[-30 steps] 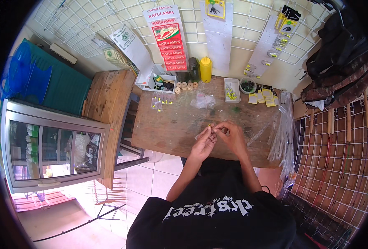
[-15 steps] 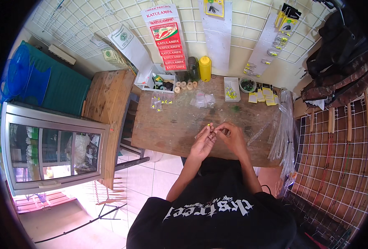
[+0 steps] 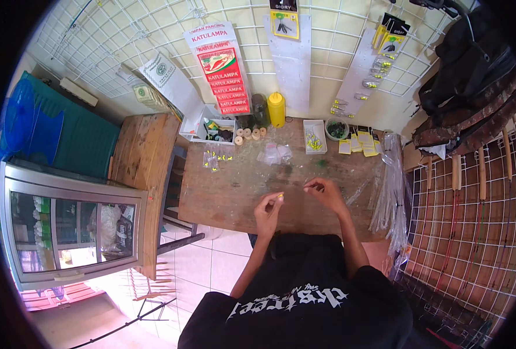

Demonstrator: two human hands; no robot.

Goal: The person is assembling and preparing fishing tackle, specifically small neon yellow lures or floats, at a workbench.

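Observation:
My left hand [image 3: 267,211] is raised over the front part of the wooden table [image 3: 234,200]. Its thumb and fingertips pinch a small yellow piece [image 3: 280,195], much of which the fingers cover. A short gap to the right, my right hand [image 3: 327,195] hovers with thumb and forefinger pressed together; anything between them is too small to make out. Beyond the hands lie clear plastic bags [image 3: 275,154]. Farther back, a white tray [image 3: 307,127] holds small yellow-headed pieces, and a few small clear packs [image 3: 214,158] with yellow bits lie to the left.
Wooden spools [image 3: 247,135], a white box of small items [image 3: 197,138] and a yellow bottle [image 3: 276,110] line the back. At right are a round tub [image 3: 336,128], yellow-and-white cards [image 3: 360,142] and long plastic sleeves [image 3: 390,192]. A glass-door cabinet [image 3: 74,224] stands left.
My hands, close together before, have moved apart; the left has shifted left with the yellow piece in its fingertips. The whole view has tilted a little upward.

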